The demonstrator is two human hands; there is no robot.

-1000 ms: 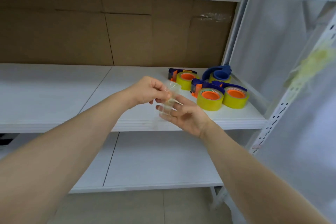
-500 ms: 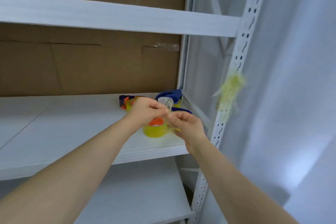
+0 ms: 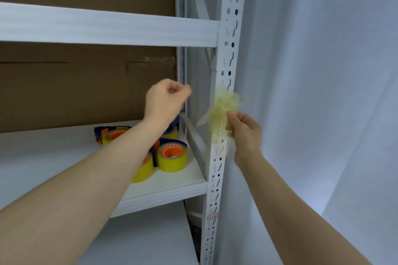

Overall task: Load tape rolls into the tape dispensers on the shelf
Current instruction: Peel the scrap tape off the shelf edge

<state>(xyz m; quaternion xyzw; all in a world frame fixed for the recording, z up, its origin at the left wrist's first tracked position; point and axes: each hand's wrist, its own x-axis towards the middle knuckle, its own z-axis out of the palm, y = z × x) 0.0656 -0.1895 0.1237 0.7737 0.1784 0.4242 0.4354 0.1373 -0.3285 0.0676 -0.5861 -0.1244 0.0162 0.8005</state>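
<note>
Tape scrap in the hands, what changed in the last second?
The right hand carried the tape scrap rightward to the wad of used tape on the shelf upright and pinches it there. The left hand let go and lifted away, fingers curled. The loaded dispensers stayed on the shelf.

Soft, even, cool light, faint shadows, no glare; wide-angle bending at the edges, slight motion blur throughout.
</note>
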